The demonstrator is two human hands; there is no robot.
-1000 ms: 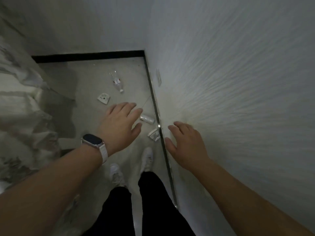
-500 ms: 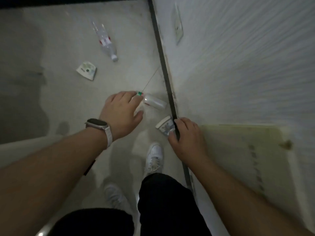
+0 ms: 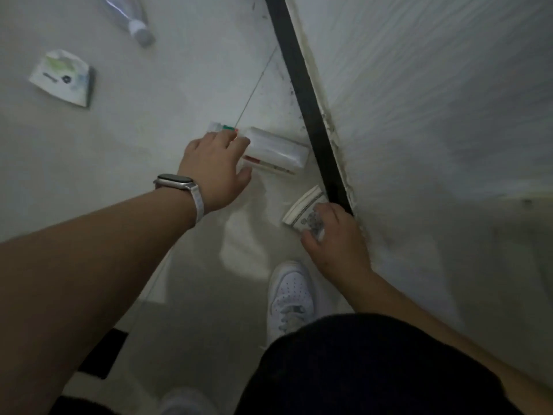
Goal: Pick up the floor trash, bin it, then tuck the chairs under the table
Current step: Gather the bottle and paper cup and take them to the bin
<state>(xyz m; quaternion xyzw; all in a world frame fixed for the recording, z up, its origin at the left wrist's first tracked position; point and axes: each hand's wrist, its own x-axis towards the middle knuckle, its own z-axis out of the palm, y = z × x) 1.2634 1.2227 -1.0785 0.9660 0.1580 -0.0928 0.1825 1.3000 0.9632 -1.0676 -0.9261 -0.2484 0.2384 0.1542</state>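
Trash lies on a pale floor beside a wall. My left hand (image 3: 214, 167), wearing a watch, has its curled fingers on the near end of a white plastic wrapper (image 3: 276, 151) with a red and green end. My right hand (image 3: 335, 238) grips a patterned paper cup (image 3: 303, 209) lying on its side against the black skirting. Farther off lie a flattened white and green packet (image 3: 62, 77) and a clear plastic bottle (image 3: 133, 20), only its capped end in view.
A black skirting strip (image 3: 308, 100) runs along the foot of the white wall (image 3: 434, 100) on the right. My white shoe (image 3: 290, 298) stands just below the cup. A dark patch (image 3: 103, 354) shows at the lower left.
I have bent lower and both hands have come down to the floor. The left hand now has hold of the wrapper's end, and the right hand has closed round the cup.
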